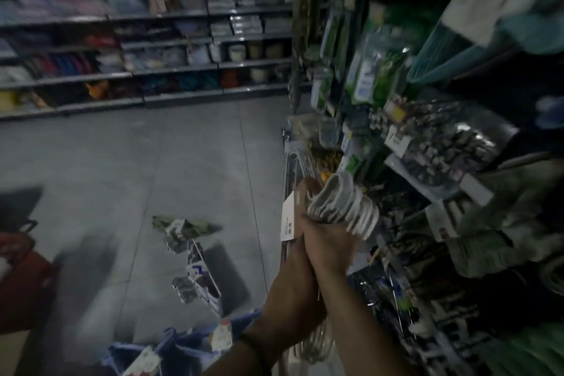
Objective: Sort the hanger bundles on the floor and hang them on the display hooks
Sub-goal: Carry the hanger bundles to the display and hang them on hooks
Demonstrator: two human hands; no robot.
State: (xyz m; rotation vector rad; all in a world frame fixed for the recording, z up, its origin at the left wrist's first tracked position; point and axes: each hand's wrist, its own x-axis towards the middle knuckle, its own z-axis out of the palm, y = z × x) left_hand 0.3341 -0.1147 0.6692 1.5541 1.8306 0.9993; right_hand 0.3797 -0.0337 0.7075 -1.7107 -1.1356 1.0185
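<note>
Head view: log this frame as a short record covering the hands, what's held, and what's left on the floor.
setting: store aisle, display rack on the right
held: white hanger bundle with paper tag, raised beside the rack
left hand: grips the bundle by the tag
right hand: grips the bundle lower down
floor: green bundle, silvery bundles, blue bundles, not yet hung
image: dim, blurred

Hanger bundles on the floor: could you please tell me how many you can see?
3: a green bundle farthest out, a silvery bundle nearer, and a blue bundle at the bottom edge; blur may hide more.
</note>
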